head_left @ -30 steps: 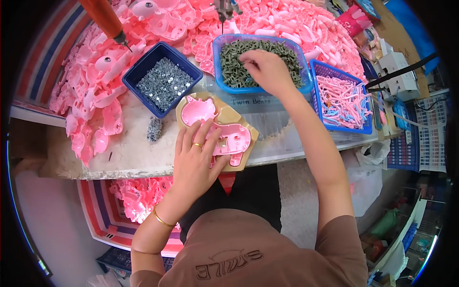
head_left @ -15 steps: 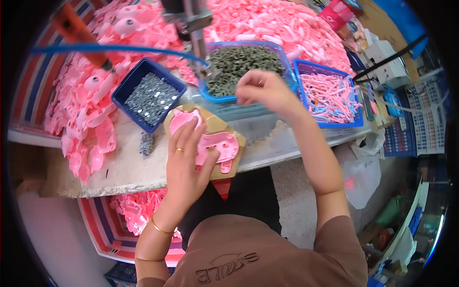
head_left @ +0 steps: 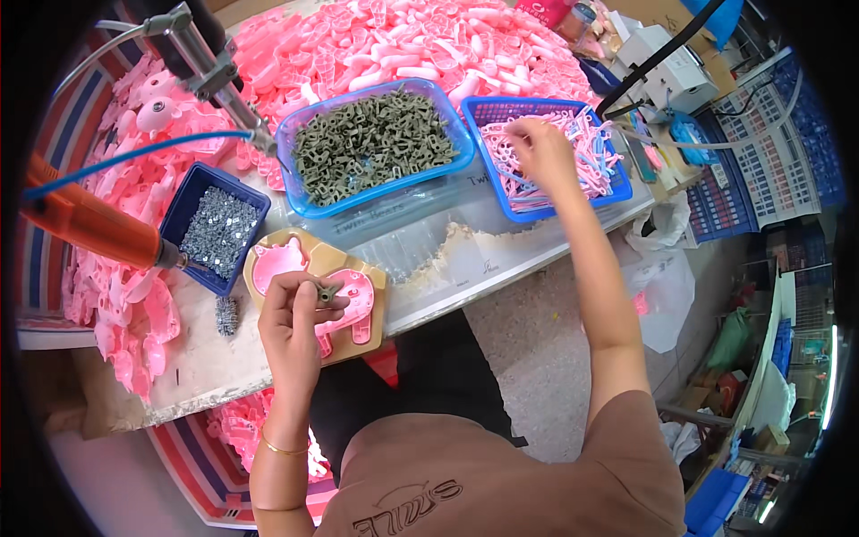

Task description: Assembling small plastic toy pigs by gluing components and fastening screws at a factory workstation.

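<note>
My left hand (head_left: 300, 322) is closed, pinching a small grey-green plastic part (head_left: 328, 294) with a hole in it between thumb and fingers. It hovers over a tan fixture block (head_left: 376, 313), where pink animal-shaped shell halves (head_left: 356, 300) lie in recesses. The hand hides part of the shells. Over a blue basket (head_left: 523, 215) of thin pink, white and blue plastic strips (head_left: 586, 152), my right hand (head_left: 546, 159) dips with bent fingers drawn together at the strips. What its fingertips grip, if anything, cannot be made out.
A clear blue tub (head_left: 380, 199) holds many grey-green parts. Left of it stands a dark blue bin (head_left: 215, 233) of small screws. An orange power screwdriver (head_left: 98, 219) and a metal tool on an arm (head_left: 210, 72) hang above. Pink shells (head_left: 412, 45) heap behind.
My right hand has moved from the tub of grey-green parts to the basket of strips. My left hand has lifted off the shells and now holds a grey-green part. The view has shifted.
</note>
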`<action>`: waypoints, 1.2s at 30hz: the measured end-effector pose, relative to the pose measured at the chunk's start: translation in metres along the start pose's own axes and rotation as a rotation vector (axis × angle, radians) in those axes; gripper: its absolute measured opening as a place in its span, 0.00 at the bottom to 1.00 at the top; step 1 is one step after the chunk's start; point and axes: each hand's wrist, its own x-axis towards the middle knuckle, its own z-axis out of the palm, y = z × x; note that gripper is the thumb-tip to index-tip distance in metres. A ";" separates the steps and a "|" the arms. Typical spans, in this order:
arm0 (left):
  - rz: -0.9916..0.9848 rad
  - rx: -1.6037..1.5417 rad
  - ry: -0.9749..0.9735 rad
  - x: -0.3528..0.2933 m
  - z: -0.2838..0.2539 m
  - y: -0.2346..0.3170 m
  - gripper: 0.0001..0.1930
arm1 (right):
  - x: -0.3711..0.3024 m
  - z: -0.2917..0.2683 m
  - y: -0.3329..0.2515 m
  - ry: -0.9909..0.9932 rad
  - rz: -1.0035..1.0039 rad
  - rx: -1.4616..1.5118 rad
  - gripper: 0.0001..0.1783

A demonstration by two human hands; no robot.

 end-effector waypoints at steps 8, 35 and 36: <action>-0.073 0.010 -0.069 -0.002 -0.005 -0.008 0.08 | 0.022 0.022 0.042 -0.011 -0.170 -0.304 0.06; -0.195 0.049 0.010 -0.009 -0.023 -0.010 0.09 | -0.073 0.002 -0.208 -0.637 -0.272 0.790 0.08; -0.196 0.049 0.011 -0.009 -0.024 -0.010 0.09 | -0.075 0.003 -0.207 -0.611 -0.311 0.777 0.08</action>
